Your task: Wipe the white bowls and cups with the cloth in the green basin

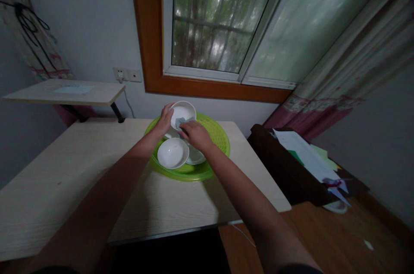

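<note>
A white bowl (181, 109) is tilted up over the green basket (222, 140), its inside facing me. My left hand (165, 118) grips that bowl by its left rim. In my right hand (196, 133) is a grey-blue cloth (181, 122), pressed against the inside of the same bowl; the fingers partly cover it. Below my hands a second white bowl (173, 153) rests in the basket with its opening up. Beside it lies another white dish (195, 155), partly hidden by my right hand and wrist.
The basket stands on a pale wooden table (129, 144) against the wall. At the left is a raised shelf (106, 92) with a sheet of paper. A dark brown cabinet (274, 170) with papers on it stands right of the table, below the curtain (349, 75).
</note>
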